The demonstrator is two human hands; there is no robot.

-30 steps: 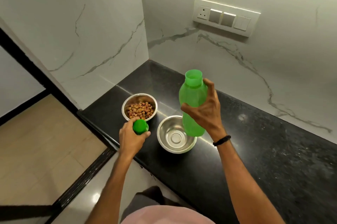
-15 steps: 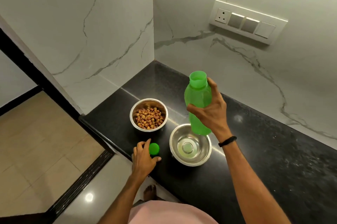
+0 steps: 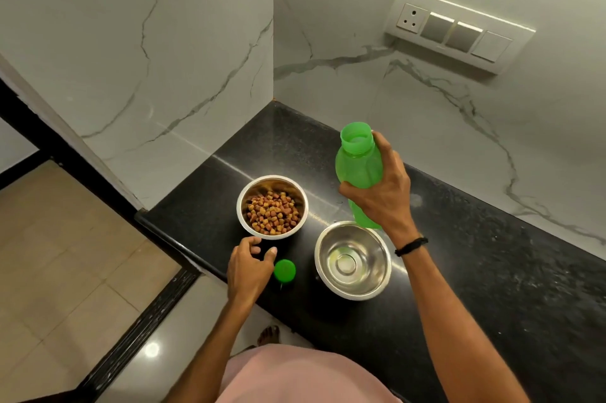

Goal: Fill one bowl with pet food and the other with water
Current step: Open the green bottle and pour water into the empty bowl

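1. Two steel bowls sit on the black worktop (image 3: 492,271), side by side and a little apart.
2. My left-side bowl (image 3: 272,184) holds brown pet food (image 3: 273,212).
3. My right-side bowl (image 3: 331,248), nearer the front edge, shows its bare shiny bottom.
4. My right hand (image 3: 380,199) is wrapped round the middle of the green bottle (image 3: 359,166), thumb on one side, fingers on the other.
5. The bottle is about upright with its mouth uncapped, just behind the shiny bowl. I cannot tell whether its base touches the worktop.
6. The green cap (image 3: 284,270) lies on the worktop between the bowls, near the front edge.
7. My left hand (image 3: 249,268) is just beside the cap, fingers loosely curled and holding nothing.
8. A dark band (image 3: 411,246) circles my right wrist.
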